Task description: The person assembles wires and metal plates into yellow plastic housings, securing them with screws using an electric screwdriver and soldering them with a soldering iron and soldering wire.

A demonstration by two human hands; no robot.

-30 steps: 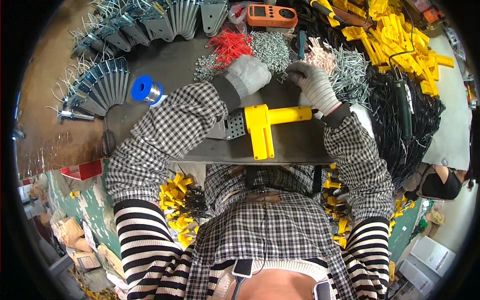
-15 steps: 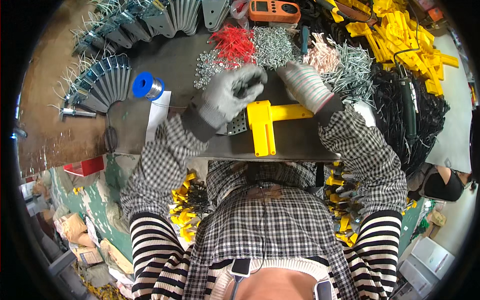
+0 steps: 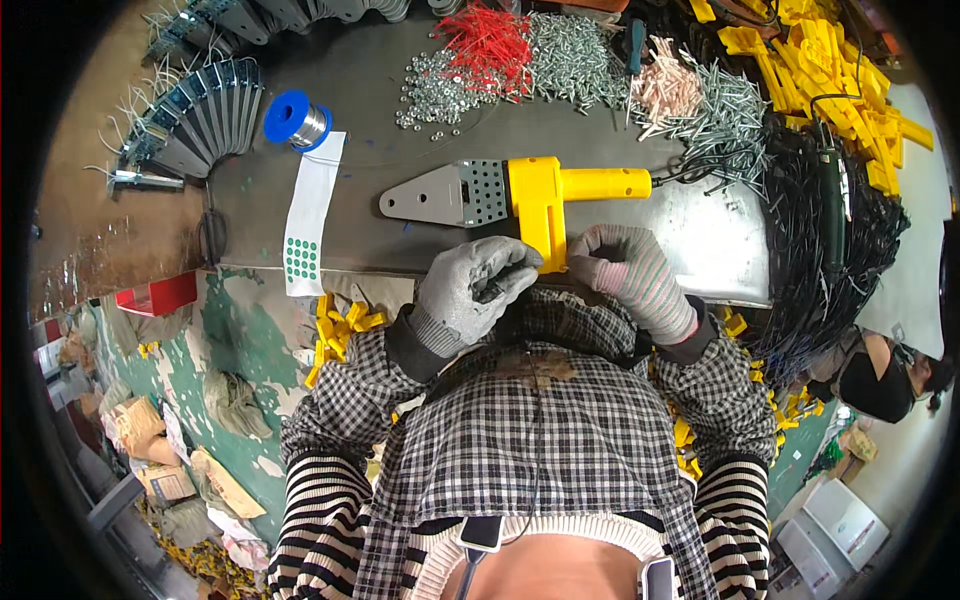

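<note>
I had both gloved hands at the yellow tool's (image 3: 545, 200) foot: left hand (image 3: 470, 290) curled shut beside it, right hand (image 3: 630, 275) pinching its lower end, blue spool (image 3: 295, 118) far left.

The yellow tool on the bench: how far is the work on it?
Done: the yellow tool lies flat with its grey plate fitted. In hand: the left hand and right hand, both gloved, meet at its foot near the bench edge. Left: probably fastening, since the screws lie unused behind it.

Assembly workshop, screw piles (image 3: 590, 60), yellow plastic parts (image 3: 820, 70), metal workbench (image 3: 400, 250)
</note>
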